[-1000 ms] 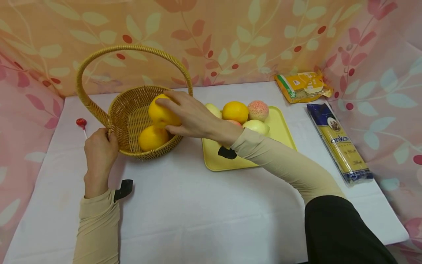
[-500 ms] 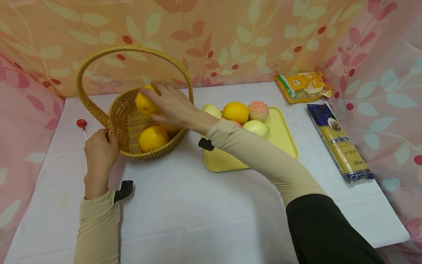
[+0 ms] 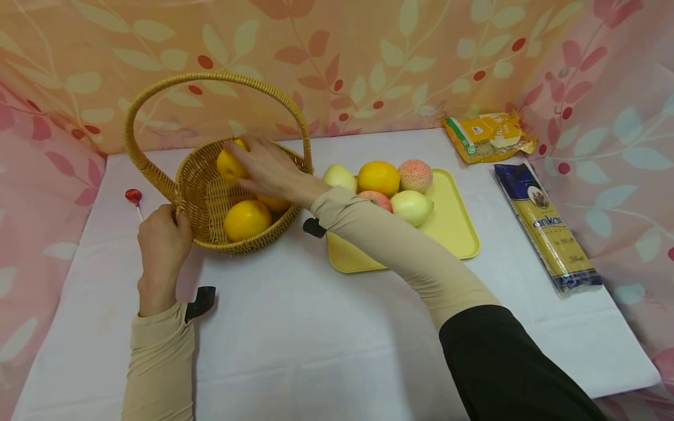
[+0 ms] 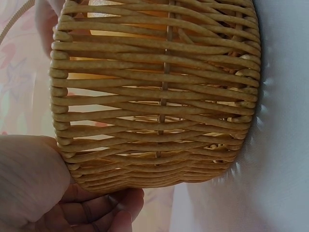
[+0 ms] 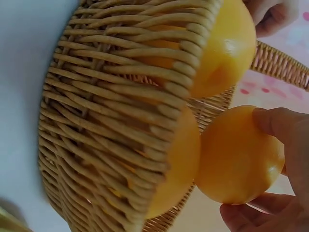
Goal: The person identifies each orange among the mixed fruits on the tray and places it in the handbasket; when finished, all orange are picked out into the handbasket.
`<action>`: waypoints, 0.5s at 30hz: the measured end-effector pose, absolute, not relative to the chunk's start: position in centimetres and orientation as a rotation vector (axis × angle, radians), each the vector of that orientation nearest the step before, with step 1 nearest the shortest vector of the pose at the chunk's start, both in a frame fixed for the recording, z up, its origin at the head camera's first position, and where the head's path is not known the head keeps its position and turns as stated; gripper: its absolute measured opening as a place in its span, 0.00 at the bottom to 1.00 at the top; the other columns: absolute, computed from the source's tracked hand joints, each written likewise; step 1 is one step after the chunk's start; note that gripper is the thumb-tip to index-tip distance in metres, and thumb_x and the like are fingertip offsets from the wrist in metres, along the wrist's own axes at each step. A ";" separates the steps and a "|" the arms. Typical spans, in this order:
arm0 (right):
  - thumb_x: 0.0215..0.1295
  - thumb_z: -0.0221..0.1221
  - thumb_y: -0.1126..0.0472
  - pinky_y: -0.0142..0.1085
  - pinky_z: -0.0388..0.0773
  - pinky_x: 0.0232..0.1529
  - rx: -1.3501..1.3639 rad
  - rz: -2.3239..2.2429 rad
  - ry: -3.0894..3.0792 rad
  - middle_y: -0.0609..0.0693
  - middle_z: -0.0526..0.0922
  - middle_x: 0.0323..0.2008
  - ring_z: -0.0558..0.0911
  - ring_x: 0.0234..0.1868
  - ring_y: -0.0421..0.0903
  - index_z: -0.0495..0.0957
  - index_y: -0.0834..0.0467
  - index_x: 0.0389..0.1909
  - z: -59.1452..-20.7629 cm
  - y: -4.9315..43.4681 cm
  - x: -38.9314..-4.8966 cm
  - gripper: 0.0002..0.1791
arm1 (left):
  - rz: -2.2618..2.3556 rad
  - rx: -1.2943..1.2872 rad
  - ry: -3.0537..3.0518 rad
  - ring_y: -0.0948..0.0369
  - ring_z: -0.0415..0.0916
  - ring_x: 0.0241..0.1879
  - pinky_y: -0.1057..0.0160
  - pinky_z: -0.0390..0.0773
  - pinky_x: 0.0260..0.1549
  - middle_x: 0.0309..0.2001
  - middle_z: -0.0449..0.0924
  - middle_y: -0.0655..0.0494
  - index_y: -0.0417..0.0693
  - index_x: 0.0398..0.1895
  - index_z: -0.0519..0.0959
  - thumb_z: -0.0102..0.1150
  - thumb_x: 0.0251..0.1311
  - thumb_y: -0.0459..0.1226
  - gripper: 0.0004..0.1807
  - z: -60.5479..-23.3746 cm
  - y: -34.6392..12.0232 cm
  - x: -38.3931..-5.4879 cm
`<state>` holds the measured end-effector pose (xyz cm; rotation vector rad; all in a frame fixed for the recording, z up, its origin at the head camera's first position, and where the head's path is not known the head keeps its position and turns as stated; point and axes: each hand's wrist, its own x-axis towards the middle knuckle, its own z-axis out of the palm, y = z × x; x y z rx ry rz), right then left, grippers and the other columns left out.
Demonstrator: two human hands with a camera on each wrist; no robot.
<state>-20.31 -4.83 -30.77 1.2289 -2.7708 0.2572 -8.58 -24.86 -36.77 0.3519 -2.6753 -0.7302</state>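
A wicker basket [image 3: 195, 187] with a tall arched handle stands on the left of the table. My left hand [image 3: 164, 240] grips its rim at the foot of the handle, the fingers curling round the edge in the left wrist view. Inside the basket, my right hand [image 3: 271, 172] holds an orange [image 3: 230, 166] between thumb and fingers, near the back wall. In the right wrist view this held orange [image 5: 241, 154] is right beside another one. Two more oranges lie in the basket: one in front [image 3: 247, 220], the other partly hidden under my right hand.
Right of the basket, a yellow tray [image 3: 453, 234] bears several fruits, among them a pinkish peach [image 3: 416, 174] and a pale green fruit [image 3: 412, 207]. A red lollipop [image 3: 133, 196] lies at left. An orange food bag [image 3: 489, 137] and a long pasta pack [image 3: 547, 228] lie at right.
My right hand has moved left with the orange, from the basket's right side toward its back. Another orange now shows beneath the hand. The left hand has kept its grip.
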 end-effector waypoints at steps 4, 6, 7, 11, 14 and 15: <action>0.70 0.52 0.44 0.40 0.72 0.62 1.206 0.262 -2.845 0.56 0.67 0.66 0.71 0.65 0.51 0.58 0.48 0.72 -31.3 -5.1 -20.6 0.32 | -0.725 0.340 -2.664 0.36 0.75 0.32 0.49 0.68 0.27 0.34 0.79 0.27 0.22 0.44 0.77 0.44 0.68 0.34 0.20 -36.7 -24.8 -8.6; 0.70 0.52 0.43 0.40 0.72 0.62 1.196 0.266 -2.870 0.56 0.67 0.66 0.71 0.65 0.51 0.58 0.49 0.72 -31.6 -5.2 -20.7 0.33 | -0.723 0.340 -2.667 0.37 0.74 0.31 0.53 0.66 0.25 0.34 0.78 0.27 0.22 0.44 0.77 0.44 0.68 0.34 0.20 -36.6 -24.8 -8.7; 0.70 0.52 0.44 0.40 0.72 0.63 1.191 0.268 -2.879 0.57 0.67 0.66 0.71 0.65 0.52 0.57 0.49 0.72 -31.7 -5.2 -20.8 0.33 | -0.723 0.342 -2.668 0.38 0.74 0.31 0.55 0.65 0.24 0.34 0.78 0.28 0.22 0.44 0.77 0.44 0.68 0.34 0.20 -36.6 -24.7 -8.7; 0.71 0.53 0.46 0.41 0.70 0.65 1.178 0.289 -2.891 0.60 0.65 0.68 0.70 0.67 0.53 0.57 0.51 0.73 -32.2 -5.2 -21.1 0.34 | -0.722 0.340 -2.674 0.39 0.74 0.29 0.59 0.63 0.22 0.33 0.78 0.29 0.22 0.43 0.77 0.43 0.67 0.35 0.20 -36.5 -24.8 -8.7; 0.71 0.53 0.47 0.41 0.70 0.65 1.185 0.298 -2.901 0.61 0.64 0.68 0.69 0.67 0.54 0.56 0.53 0.73 -32.6 -5.3 -21.3 0.34 | -0.730 0.346 -2.690 0.40 0.73 0.28 0.61 0.63 0.20 0.31 0.77 0.30 0.22 0.44 0.77 0.43 0.68 0.35 0.20 -36.5 -24.8 -8.6; 0.71 0.54 0.47 0.41 0.71 0.64 1.188 0.293 -2.904 0.60 0.65 0.68 0.70 0.66 0.54 0.56 0.53 0.73 -32.7 -5.3 -21.3 0.34 | -0.733 0.351 -2.696 0.41 0.73 0.27 0.62 0.63 0.19 0.31 0.77 0.31 0.22 0.44 0.77 0.43 0.68 0.35 0.20 -36.5 -24.7 -8.5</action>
